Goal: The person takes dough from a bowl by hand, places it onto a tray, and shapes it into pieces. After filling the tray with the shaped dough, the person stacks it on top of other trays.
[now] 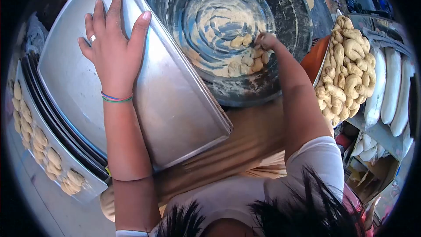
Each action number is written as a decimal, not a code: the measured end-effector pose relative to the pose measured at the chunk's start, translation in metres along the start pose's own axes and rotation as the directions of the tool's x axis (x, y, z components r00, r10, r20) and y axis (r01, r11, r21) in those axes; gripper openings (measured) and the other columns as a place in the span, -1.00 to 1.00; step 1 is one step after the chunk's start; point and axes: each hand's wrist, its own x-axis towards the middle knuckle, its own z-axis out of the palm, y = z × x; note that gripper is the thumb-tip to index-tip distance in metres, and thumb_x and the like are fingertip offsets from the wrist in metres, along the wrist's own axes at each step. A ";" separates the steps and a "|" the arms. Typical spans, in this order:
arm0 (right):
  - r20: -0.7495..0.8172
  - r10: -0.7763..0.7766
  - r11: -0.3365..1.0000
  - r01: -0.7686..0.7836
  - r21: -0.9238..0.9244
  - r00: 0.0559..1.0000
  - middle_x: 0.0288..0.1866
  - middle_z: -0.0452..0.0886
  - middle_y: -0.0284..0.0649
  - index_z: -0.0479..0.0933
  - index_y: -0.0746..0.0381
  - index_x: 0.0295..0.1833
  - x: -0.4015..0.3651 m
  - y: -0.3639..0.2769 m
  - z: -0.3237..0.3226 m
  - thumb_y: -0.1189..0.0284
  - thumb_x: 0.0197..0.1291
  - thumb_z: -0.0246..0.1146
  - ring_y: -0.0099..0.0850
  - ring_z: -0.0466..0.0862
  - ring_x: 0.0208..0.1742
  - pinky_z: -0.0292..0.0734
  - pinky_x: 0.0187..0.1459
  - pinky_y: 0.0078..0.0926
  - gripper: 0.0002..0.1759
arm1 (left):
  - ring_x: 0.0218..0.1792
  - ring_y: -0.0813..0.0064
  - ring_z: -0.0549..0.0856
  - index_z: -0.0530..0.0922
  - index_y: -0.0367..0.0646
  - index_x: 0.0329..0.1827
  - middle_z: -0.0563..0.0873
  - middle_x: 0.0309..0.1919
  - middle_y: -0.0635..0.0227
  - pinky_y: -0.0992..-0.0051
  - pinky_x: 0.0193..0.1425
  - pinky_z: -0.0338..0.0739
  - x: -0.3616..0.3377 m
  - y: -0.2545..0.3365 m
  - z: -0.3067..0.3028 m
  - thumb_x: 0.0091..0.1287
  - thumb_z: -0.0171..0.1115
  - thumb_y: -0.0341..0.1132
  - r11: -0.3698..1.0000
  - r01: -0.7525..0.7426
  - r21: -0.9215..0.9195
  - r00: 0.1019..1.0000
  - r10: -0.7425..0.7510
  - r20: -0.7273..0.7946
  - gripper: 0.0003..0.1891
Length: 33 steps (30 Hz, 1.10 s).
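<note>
My left hand [115,39] lies flat on a bare metal tray [175,105], its fingers spread, a ring on one of them and coloured bands at the wrist. To the right, my right hand [265,41] reaches into a wide dark basin [237,98] dusted with pale flour. Its fingers are bent together beside several small dough pieces [247,63]; whether something is between them is too small to make out. Two more lumps [241,41] lie just left of those fingers.
Twisted dough pieces [351,68] are heaped in a container right of the basin. Long white wrapped rolls [390,92] lie beyond them. At the left, dark stacked trays [57,114] stand beside a tray with flat dough pieces [39,138]. A shelf [372,175] is at lower right.
</note>
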 end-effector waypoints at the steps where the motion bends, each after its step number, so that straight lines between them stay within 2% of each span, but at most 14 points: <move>1: -0.108 0.118 0.979 -0.098 0.177 0.987 0.05 0.63 0.06 0.36 0.35 0.29 0.006 -0.002 -0.007 0.11 -0.06 0.49 -0.18 0.65 0.06 0.60 0.01 -0.28 -0.13 | 0.47 -0.12 0.14 0.39 0.00 0.38 0.27 0.42 -0.03 -0.24 0.43 -0.23 -0.001 0.000 0.001 0.24 0.10 0.30 1.000 -0.006 0.005 1.000 0.006 -0.005 -0.24; 4: -0.434 0.122 0.892 0.094 0.443 0.893 0.31 0.42 0.15 0.16 0.29 0.45 0.028 -0.015 0.046 -0.03 -0.04 0.43 -0.07 0.47 0.31 0.42 0.24 -0.08 0.05 | 0.47 -0.12 0.13 0.40 0.00 0.38 0.27 0.42 -0.03 -0.25 0.42 -0.22 0.001 0.001 0.000 0.23 0.10 0.31 1.000 0.011 0.002 1.000 -0.011 0.007 -0.24; 7: -0.364 -0.087 0.842 -0.127 -0.525 0.927 0.57 -0.06 0.06 0.01 0.12 0.53 -0.047 -0.083 0.135 -0.16 -0.01 0.34 0.08 0.04 0.53 0.02 0.32 0.39 0.11 | 0.47 -0.12 0.13 0.40 0.00 0.38 0.28 0.42 -0.04 -0.26 0.42 -0.22 0.001 0.000 0.000 0.23 0.10 0.31 1.000 0.017 -0.008 1.000 -0.017 0.014 -0.24; 9: 0.034 -0.332 0.675 0.263 -0.689 0.943 0.45 0.26 -0.11 0.14 0.12 0.45 -0.081 -0.095 0.169 -0.02 0.01 0.34 -0.07 0.39 0.35 0.25 0.28 0.15 -0.06 | 0.47 -0.12 0.13 0.41 0.00 0.37 0.28 0.42 -0.04 -0.26 0.42 -0.22 0.002 0.001 0.001 0.23 0.10 0.31 1.000 0.012 -0.008 1.000 -0.012 0.009 -0.25; 12: 0.406 -0.297 0.680 0.490 -0.545 0.864 0.32 0.41 -0.08 0.32 0.03 0.34 -0.075 -0.082 0.152 -0.02 0.01 0.26 -0.13 0.53 0.20 0.39 0.20 -0.13 -0.23 | 0.47 -0.12 0.13 0.41 0.00 0.37 0.28 0.42 -0.04 -0.26 0.42 -0.23 0.002 0.000 -0.001 0.23 0.10 0.30 1.000 0.012 -0.013 1.000 -0.012 0.003 -0.25; 15: 0.264 0.039 0.556 0.199 -0.807 0.964 0.26 0.48 -0.11 0.41 0.08 0.27 -0.045 -0.071 0.090 0.00 -0.03 0.32 -0.15 0.58 0.13 0.41 0.20 -0.30 -0.26 | 0.47 -0.12 0.13 0.41 0.01 0.37 0.28 0.42 -0.04 -0.25 0.42 -0.23 0.003 -0.001 -0.002 0.24 0.10 0.31 1.000 0.004 -0.029 1.000 -0.004 -0.006 -0.25; 18: -0.262 0.114 0.792 -0.247 -0.558 0.958 0.43 0.30 -0.05 0.36 0.13 0.32 -0.079 -0.081 0.030 -0.04 -0.10 0.40 -0.09 0.39 0.37 0.35 0.27 -0.17 -0.13 | 0.46 -0.12 0.14 0.41 0.01 0.37 0.28 0.41 -0.04 -0.25 0.42 -0.24 0.001 -0.002 0.000 0.24 0.09 0.32 0.999 -0.002 -0.034 1.000 0.002 -0.016 -0.25; 21: -0.396 0.252 0.696 -0.450 -0.560 0.883 0.48 0.18 0.07 0.19 0.10 0.44 -0.077 -0.049 0.054 -0.10 -0.13 0.42 -0.07 0.22 0.48 0.27 0.31 -0.03 0.04 | 0.46 -0.12 0.14 0.41 0.02 0.37 0.28 0.41 -0.04 -0.25 0.42 -0.24 0.004 -0.002 0.001 0.24 0.08 0.32 1.000 -0.015 -0.027 0.999 0.014 -0.029 -0.25; 24: -0.315 0.155 0.681 -0.332 -0.653 0.936 0.35 0.34 0.17 -0.05 0.09 0.52 -0.049 -0.011 0.109 -0.05 -0.12 0.46 -0.09 0.47 0.29 0.47 0.12 0.04 0.18 | 0.46 -0.12 0.14 0.41 0.02 0.37 0.28 0.41 -0.04 -0.24 0.42 -0.24 0.001 -0.002 0.001 0.24 0.08 0.33 1.000 -0.011 -0.029 1.000 0.010 -0.028 -0.25; 27: 0.393 0.223 0.948 -0.105 -0.300 0.892 0.10 0.56 0.15 0.25 0.23 0.39 -0.060 -0.051 0.059 0.07 -0.09 0.49 -0.16 0.68 -0.06 0.64 -0.18 -0.15 -0.04 | 0.47 -0.08 0.14 0.40 0.04 0.38 0.28 0.41 -0.03 -0.22 0.43 -0.24 0.002 -0.001 0.000 0.25 0.07 0.32 1.000 -0.018 -0.017 0.999 0.018 -0.031 -0.26; 29: 0.499 0.258 0.957 -0.148 -0.250 0.828 -0.08 0.62 0.01 0.21 0.27 0.37 -0.022 -0.038 0.029 0.18 -0.10 0.50 -0.25 0.67 -0.24 0.64 -0.29 -0.25 -0.05 | 0.48 -0.01 0.15 0.39 0.07 0.39 0.28 0.42 0.00 -0.19 0.44 -0.23 0.002 0.000 0.000 0.28 0.06 0.29 1.000 -0.007 -0.006 1.000 0.007 -0.025 -0.29; 31: 0.293 0.105 0.986 -0.139 0.096 0.950 -0.20 0.65 -0.04 0.41 0.35 0.04 0.014 0.002 0.019 0.15 -0.13 0.53 -0.31 0.66 -0.38 0.63 -0.35 -0.33 -0.29 | 0.48 -0.02 0.15 0.39 0.07 0.39 0.28 0.42 0.00 -0.18 0.45 -0.23 0.001 -0.003 0.001 0.28 0.07 0.29 1.000 -0.011 -0.006 0.999 0.011 -0.032 -0.29; 32: -0.046 0.018 0.924 0.001 0.383 0.999 -0.23 0.65 -0.01 0.64 0.42 -0.28 0.030 0.032 0.031 0.07 -0.16 0.55 -0.33 0.64 -0.44 0.62 -0.37 -0.35 -0.41 | 0.48 -0.02 0.15 0.39 0.07 0.39 0.29 0.42 0.00 -0.17 0.45 -0.22 0.001 -0.002 0.001 0.28 0.07 0.28 1.000 -0.016 -0.011 0.999 0.015 -0.036 -0.29; 33: -0.135 0.069 0.924 -0.012 0.383 0.988 -0.11 0.62 0.02 0.51 0.44 -0.08 0.022 0.021 0.054 -0.06 -0.25 0.54 -0.27 0.62 -0.25 0.60 -0.21 -0.33 -0.18 | 0.48 -0.02 0.15 0.39 0.07 0.39 0.29 0.42 0.01 -0.18 0.45 -0.23 0.002 -0.002 0.001 0.28 0.07 0.28 1.000 -0.015 -0.012 0.999 0.014 -0.041 -0.29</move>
